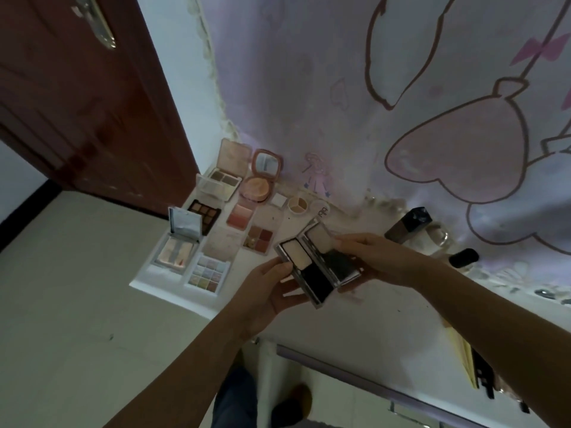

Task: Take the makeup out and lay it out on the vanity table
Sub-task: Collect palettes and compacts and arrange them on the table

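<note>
Open silver compact (pixel 318 267) held above the desk (pixel 370 319). Left hand (pixel 265 291) fingers grip its near-left edge; right hand (pixel 380 261) fingers pinch the lid. Opened palettes (pixel 216 217) lie on the desk's far-left end.

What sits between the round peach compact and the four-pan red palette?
Head view: a pink blush palette lies between the round peach compact and the red palette.
</note>
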`<action>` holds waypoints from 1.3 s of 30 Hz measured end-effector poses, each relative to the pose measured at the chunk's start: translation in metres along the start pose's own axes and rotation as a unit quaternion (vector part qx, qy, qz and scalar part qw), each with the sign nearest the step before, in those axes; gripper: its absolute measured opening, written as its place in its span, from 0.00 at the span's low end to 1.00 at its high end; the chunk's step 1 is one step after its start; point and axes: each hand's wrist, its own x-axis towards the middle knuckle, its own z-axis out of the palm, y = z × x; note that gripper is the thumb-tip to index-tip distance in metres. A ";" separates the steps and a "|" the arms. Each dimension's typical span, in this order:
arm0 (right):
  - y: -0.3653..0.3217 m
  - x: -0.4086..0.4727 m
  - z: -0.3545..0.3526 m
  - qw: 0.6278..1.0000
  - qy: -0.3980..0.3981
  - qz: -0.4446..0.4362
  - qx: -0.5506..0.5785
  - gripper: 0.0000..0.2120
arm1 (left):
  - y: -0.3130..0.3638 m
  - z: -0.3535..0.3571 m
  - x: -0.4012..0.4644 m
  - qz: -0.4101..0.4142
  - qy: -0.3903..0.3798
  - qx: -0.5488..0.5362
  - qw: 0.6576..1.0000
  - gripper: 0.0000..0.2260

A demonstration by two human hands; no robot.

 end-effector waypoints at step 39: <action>0.032 0.073 0.011 0.919 0.223 0.021 -0.325 0.17 | -0.021 -0.030 -0.007 -0.218 0.183 0.018 0.959 0.08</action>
